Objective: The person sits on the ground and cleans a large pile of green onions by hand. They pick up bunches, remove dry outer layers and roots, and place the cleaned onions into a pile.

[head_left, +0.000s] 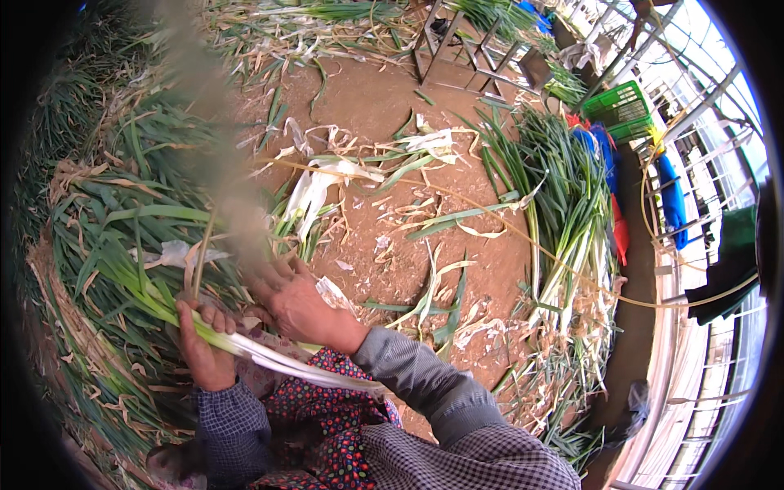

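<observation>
My left hand [208, 349] is closed around a long green onion [275, 358]. The onion's white stalk slants down to the right across my lap, below my right forearm, and its green leaves reach up to the left. A tan, dry-looking strip [202, 254] stands up just above the left hand's fingers. My right hand [300, 303] is beside the stalk, back upward, its fingers pointing up and left. A blurred streak [208, 122] close to the lens covers its fingertips, so whether it holds anything is hidden.
A heap of green onions [141, 159] lies at my left. A stack of cleaned onions [563, 214] stands at the right. Peeled leaves [318, 184] litter the dirt floor [380, 257]. A thin yellow hose [508, 223] crosses ahead. Further off are a metal frame [465, 55] and a green crate [618, 110].
</observation>
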`<move>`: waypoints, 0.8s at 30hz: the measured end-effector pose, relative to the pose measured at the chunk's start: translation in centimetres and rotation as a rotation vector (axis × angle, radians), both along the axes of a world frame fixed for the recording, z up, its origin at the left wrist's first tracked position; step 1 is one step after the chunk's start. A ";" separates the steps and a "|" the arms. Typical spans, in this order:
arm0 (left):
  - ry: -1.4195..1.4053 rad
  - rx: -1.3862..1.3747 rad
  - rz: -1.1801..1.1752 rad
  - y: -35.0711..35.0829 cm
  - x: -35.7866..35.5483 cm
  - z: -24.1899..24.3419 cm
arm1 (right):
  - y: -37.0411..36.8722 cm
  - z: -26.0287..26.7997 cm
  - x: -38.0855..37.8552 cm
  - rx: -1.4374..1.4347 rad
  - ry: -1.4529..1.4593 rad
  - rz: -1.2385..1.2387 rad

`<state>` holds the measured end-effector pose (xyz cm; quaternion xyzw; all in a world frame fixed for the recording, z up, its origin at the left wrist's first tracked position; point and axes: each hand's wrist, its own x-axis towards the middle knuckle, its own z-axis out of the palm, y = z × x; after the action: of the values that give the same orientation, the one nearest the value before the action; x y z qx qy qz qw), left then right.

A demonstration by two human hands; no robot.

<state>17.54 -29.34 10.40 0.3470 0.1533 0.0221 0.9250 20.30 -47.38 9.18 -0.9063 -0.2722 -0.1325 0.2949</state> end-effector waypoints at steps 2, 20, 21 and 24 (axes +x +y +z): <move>0.113 0.076 0.068 -0.7 0.1 -0.4 | -0.8 -0.7 -0.2 -0.095 0.227 -0.029; -0.002 0.060 0.144 7.7 5.5 2.7 | -0.4 0.8 -1.5 0.238 0.495 0.397; -0.073 0.059 0.090 8.0 6.4 3.2 | -1.4 0.7 -0.9 0.055 0.461 0.369; -0.020 0.098 0.213 6.7 11.0 5.7 | -6.2 -0.2 0.5 -0.009 0.236 0.147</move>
<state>28.50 -22.64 16.10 0.3735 0.1786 0.1311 0.9008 20.79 -53.54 9.02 -0.8945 -0.3018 -0.0020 0.3298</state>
